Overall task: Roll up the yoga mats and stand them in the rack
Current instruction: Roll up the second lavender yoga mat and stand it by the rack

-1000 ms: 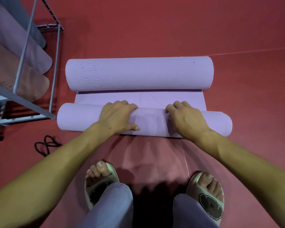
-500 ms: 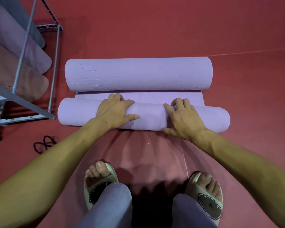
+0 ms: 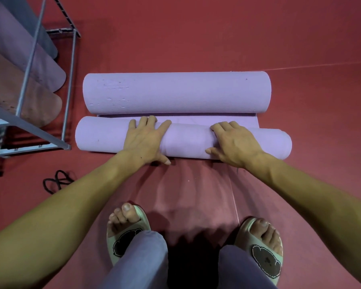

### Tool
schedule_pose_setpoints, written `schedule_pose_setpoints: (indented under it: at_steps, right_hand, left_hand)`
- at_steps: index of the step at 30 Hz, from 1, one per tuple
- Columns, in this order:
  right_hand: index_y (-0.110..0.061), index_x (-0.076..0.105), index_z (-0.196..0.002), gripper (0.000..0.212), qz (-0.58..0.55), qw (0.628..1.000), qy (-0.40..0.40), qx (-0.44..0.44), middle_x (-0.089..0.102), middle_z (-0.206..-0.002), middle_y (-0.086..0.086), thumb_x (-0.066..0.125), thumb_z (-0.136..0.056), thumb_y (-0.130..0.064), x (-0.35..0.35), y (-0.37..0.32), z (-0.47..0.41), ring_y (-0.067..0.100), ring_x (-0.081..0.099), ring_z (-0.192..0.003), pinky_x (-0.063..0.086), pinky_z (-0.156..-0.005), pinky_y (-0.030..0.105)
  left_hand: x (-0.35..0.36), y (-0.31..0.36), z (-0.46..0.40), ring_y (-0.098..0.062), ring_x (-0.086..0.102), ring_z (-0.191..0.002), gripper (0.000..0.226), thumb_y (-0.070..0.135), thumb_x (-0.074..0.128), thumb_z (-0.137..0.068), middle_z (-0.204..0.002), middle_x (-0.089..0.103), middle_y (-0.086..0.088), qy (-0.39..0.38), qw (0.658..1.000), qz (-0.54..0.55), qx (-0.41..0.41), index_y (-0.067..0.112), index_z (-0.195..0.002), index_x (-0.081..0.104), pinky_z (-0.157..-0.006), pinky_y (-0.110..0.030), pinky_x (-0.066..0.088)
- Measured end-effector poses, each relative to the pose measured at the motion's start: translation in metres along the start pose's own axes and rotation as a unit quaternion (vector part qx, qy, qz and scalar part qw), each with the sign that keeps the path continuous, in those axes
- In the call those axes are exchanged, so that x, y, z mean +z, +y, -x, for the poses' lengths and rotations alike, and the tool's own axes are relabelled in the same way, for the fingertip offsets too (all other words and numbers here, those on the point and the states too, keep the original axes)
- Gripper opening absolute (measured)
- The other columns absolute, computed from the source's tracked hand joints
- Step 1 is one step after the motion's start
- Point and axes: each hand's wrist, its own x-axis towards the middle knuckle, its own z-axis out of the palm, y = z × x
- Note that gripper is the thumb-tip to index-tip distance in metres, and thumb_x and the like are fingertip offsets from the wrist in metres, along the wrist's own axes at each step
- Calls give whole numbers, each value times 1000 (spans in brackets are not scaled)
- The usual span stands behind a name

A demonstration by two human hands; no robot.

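Rack (image 3: 70, 86) left — rolls (image 3: 175, 92) right

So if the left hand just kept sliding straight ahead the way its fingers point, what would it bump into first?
Probably the far purple roll. The left hand lies on the near roll, fingers pointing away from the person, with only a thin strip of flat mat between the two rolls.

Dim, reddish light from overhead; a dark shadow pools on the floor (image 3: 196, 201) between the feet. Focus is soft throughout, and wide-angle bending stretches the forearms at the frame's bottom corners.
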Motion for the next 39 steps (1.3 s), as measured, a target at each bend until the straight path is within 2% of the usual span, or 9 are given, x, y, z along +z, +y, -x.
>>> schedule_pose_setpoints:
  at_steps: [5,9,14,21,25,27,28,31,39]
  right_hand:
    - [-23,38,-161,101,-3,1000,27,10,46,-150,20,49,-82,-85,13,18,-3,43,46,-125,44,-109,55]
    - [-32,28,-164,127,35,999,-7,-4,46,-145,14,84,-60,-77,13,26,-10,38,45,-122,45,-107,50]
    - [-38,38,-152,111,51,998,-35,-18,56,-128,8,85,-58,-73,2,30,-20,34,52,-110,51,-91,44]
    - [-49,55,-132,92,-33,973,-220,-60,67,-109,-11,89,-49,-71,-13,30,-6,22,64,-103,52,-86,37]
    - [-48,56,-130,90,-50,963,-250,-86,65,-103,-19,89,-50,-72,-6,29,6,17,63,-98,52,-82,36]
    - [-50,55,-129,89,-49,965,-245,-85,63,-99,-15,87,-49,-74,-2,29,6,17,64,-94,56,-81,38]
    - [-52,54,-128,89,-52,964,-248,-82,61,-96,-14,87,-48,-73,-2,29,6,17,63,-92,56,-80,39]
    - [-52,56,-125,87,-77,959,-263,-73,64,-93,-17,89,-47,-70,-2,32,1,13,63,-91,58,-81,39]
    - [-51,57,-122,85,-104,954,-273,-71,69,-93,-17,89,-46,-69,3,38,-4,10,65,-91,59,-81,40]
  left_hand:
    - [2,-6,-15,-28,52,-123,124,81,83,-48,-132,57,-1,23,999,31,-7,30,-151,38,-110,-55,36]
    - [-6,-14,-23,-30,59,-111,108,84,81,-45,-121,65,0,24,999,41,10,27,-131,50,-95,-46,43]
    - [-22,-15,-30,-29,62,-110,107,84,82,-45,-121,67,3,-28,997,61,23,30,-132,51,-76,-39,41]
    - [-27,-19,-12,-19,62,-102,105,92,79,-38,-115,69,17,-209,970,114,51,45,-129,57,-84,-38,50]
    - [-12,-18,8,-18,62,-107,97,93,78,-40,-114,65,20,-232,960,146,65,43,-120,61,-92,-43,53]
    - [-6,-20,13,-29,45,-140,99,98,72,-40,-145,52,6,-189,972,110,82,46,-124,62,-111,-52,41]
    - [-5,-21,14,-37,18,-156,105,102,66,-39,-166,30,-8,-166,979,80,93,48,-130,61,-122,-61,24]
    - [-9,-23,10,-38,-44,-148,117,108,60,-38,-169,-31,-17,-148,982,56,101,51,-140,57,-121,-68,-15]
    - [-10,-29,6,-28,-28,-157,107,106,56,-53,-173,-22,-9,-154,973,146,93,52,-145,50,-129,-55,-10]
